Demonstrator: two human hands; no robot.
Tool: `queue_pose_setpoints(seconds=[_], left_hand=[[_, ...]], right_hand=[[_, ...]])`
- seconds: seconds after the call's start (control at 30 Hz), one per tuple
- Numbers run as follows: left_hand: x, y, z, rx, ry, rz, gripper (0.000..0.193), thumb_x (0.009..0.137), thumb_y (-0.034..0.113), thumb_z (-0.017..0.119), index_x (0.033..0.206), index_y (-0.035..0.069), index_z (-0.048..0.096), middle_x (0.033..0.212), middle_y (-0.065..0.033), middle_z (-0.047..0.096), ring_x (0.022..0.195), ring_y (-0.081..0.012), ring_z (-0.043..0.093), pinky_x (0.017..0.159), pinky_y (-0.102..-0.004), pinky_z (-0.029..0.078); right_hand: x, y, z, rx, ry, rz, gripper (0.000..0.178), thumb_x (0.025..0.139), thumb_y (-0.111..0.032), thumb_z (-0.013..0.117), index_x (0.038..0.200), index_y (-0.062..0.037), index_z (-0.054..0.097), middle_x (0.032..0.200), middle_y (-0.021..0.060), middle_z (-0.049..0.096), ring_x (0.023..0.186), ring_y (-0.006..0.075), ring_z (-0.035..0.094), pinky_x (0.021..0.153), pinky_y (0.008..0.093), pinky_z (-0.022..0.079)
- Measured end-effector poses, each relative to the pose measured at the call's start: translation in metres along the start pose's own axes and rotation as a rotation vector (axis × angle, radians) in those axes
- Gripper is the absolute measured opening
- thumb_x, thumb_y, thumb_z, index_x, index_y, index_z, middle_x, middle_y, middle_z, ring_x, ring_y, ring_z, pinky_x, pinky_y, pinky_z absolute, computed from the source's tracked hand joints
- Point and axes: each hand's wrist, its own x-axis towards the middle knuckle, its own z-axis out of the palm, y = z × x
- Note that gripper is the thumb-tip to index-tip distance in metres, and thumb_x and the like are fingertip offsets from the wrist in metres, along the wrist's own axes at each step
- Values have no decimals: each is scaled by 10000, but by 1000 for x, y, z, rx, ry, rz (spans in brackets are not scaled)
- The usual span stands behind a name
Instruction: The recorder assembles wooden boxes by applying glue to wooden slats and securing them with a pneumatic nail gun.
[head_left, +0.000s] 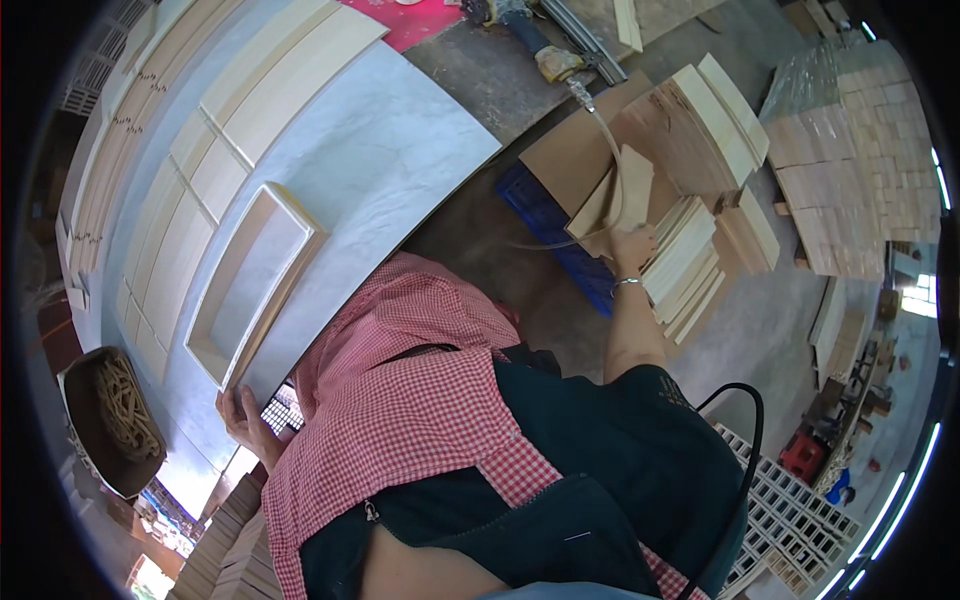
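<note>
A rectangular wooden frame (262, 300) lies on the pale, marbled tabletop to my left. My left hand (250, 425) is at the frame's near end by the table edge, its fingers stretched out and apart, the tips at or close to the corner. Out to my right, my right hand (632, 245) reaches down among light wooden boards, its fingers closed around the lower end of a tilted board (632, 190). Part of that grip is hidden. Beside this hand is a row of thin wooden strips (690, 262).
Flat wooden panels (290, 95) lie across the tabletop. A box of rubber bands (125, 410) is at its left edge. An air hose (615, 150) hangs over the boards, near a blue pallet (560, 250). Wrapped wood stacks (830, 190) stand farther right.
</note>
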Motion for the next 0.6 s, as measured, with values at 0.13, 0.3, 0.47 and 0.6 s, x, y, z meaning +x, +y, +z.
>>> queue_pose_setpoints(seconds=[0.13,0.3,0.47,0.6], left_hand=[[-3,2,3,-75,27,34,477,951,348,704,1230,-31,627,1319,-117,555,1216,-288,543,1066,-433,416],[-4,10,7,-121,14,36,467,949,313,708,1251,-33,630,1331,-112,557,1221,-287,545,1073,-432,416],[-8,19,7,-175,6,46,454,952,300,704,1264,-23,637,1335,-111,562,1229,-286,543,1080,-440,410],[-12,22,5,-204,10,44,441,955,286,702,1272,-15,642,1334,-114,566,1243,-290,537,1096,-451,395]], right_hand=[[4,14,-8,150,171,-50,841,659,-582,859,1145,50,591,1161,239,597,1148,409,554,1004,483,456],[8,14,-19,190,101,-32,832,661,-584,856,1145,41,596,1129,215,615,1125,389,560,1028,463,433],[3,2,-33,47,23,-67,854,688,-608,832,1169,60,605,1135,231,635,1122,406,595,1021,446,457],[6,-7,-42,131,-56,-33,836,693,-586,835,1152,72,600,1113,248,640,1065,409,625,964,421,506]])
